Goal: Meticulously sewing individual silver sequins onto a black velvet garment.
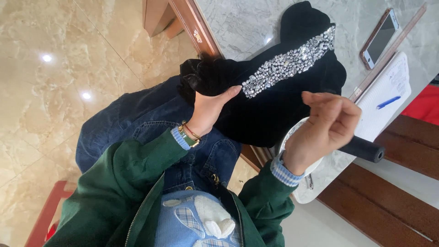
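Polished beige marble floor lies under the seated person, whose denim lap and green sleeves fill the near view, with a grey marble tabletop [238,23] just beyond. Nearest, the left hand [208,110] is closed on the gathered edge of the black velvet garment [270,110], which drapes from the lap over the tabletop's near edge, while the right hand [329,126] hovers beside it with fingertips pinched together, too small to tell on what. Good work here would mean keeping the velvet taut beside the rhinestone band [290,61]; farther back lie a notepad [388,91] with blue pen [388,101], a ruler [388,50] and a phone [379,39].
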